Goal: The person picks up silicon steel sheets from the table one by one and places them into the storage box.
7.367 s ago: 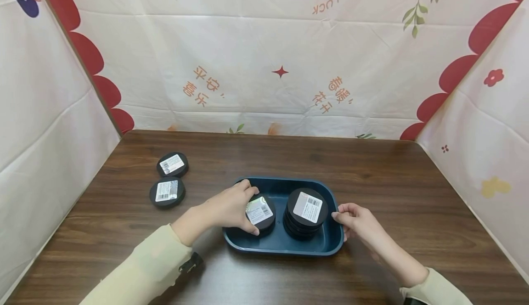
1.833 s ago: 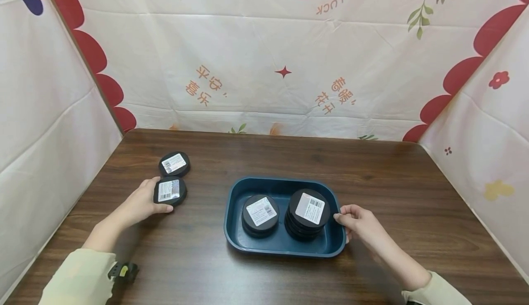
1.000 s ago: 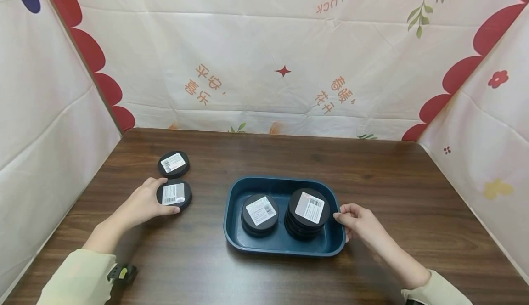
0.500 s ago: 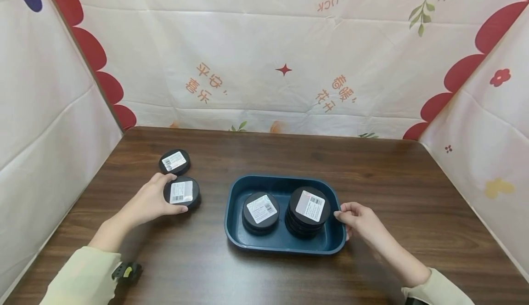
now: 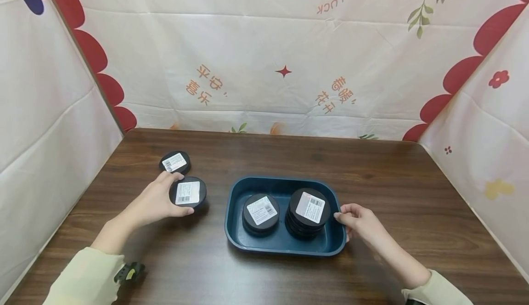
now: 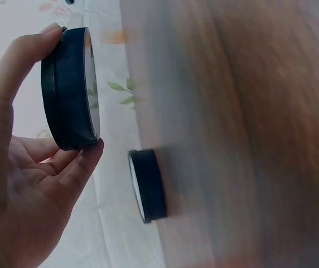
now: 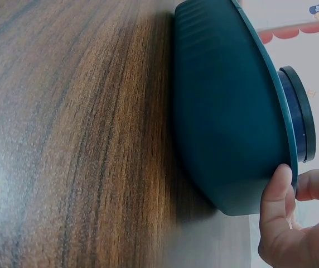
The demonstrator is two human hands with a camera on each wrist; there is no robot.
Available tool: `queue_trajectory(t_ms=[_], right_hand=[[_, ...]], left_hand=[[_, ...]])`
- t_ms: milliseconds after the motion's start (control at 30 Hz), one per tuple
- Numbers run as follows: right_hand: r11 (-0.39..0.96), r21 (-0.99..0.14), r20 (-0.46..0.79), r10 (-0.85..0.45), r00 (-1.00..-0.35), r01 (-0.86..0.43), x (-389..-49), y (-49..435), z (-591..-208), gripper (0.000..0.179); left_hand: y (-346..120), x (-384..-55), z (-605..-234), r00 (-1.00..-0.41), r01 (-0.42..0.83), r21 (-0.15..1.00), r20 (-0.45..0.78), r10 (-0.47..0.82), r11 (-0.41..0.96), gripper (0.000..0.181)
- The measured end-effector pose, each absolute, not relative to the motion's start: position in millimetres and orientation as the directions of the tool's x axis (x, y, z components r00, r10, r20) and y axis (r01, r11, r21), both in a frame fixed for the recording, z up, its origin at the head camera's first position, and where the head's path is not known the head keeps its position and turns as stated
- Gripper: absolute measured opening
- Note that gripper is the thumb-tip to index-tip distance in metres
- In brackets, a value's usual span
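Note:
My left hand (image 5: 159,201) grips a flat round black container (image 5: 188,192) by its edge, thumb on one side and fingers on the other. A white barcode label covers part of its top. In the left wrist view the held container (image 6: 67,89) is raised off the table, its underside light and glossy. Just behind it lies a similar labelled black container (image 5: 175,161), also seen in the left wrist view. My right hand (image 5: 358,220) pinches the right rim of a dark blue tray (image 5: 281,248); the right wrist view shows the thumb on the outside wall.
Inside the tray a low stack of black containers (image 5: 260,215) stands on the left and a taller stack (image 5: 307,213) on the right. The tray sits on a brown wood-grain table (image 5: 351,167). Printed white cloth (image 5: 248,57) hangs behind and at both sides.
My left hand has let go of a container on the tray's left stack, reached left, and picked up the nearer loose one, now carried rightward. My right hand keeps its place on the rim.

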State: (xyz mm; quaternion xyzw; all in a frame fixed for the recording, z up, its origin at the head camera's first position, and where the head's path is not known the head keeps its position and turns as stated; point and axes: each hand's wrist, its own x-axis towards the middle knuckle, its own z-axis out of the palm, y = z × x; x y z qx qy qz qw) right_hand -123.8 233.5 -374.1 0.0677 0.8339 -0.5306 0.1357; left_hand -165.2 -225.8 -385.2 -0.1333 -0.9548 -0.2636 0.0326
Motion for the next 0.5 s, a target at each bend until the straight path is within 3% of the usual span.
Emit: queue_trajectory(t_ms=[500], right_hand=[[0.399,-0.87,-0.324,-0.023,-0.946,0.288,-123,232,-373,0.034]], left_hand=[[-204,-155,-370,-0.94,0.342,0.5,0.179,0.292,0.796,0.082]])
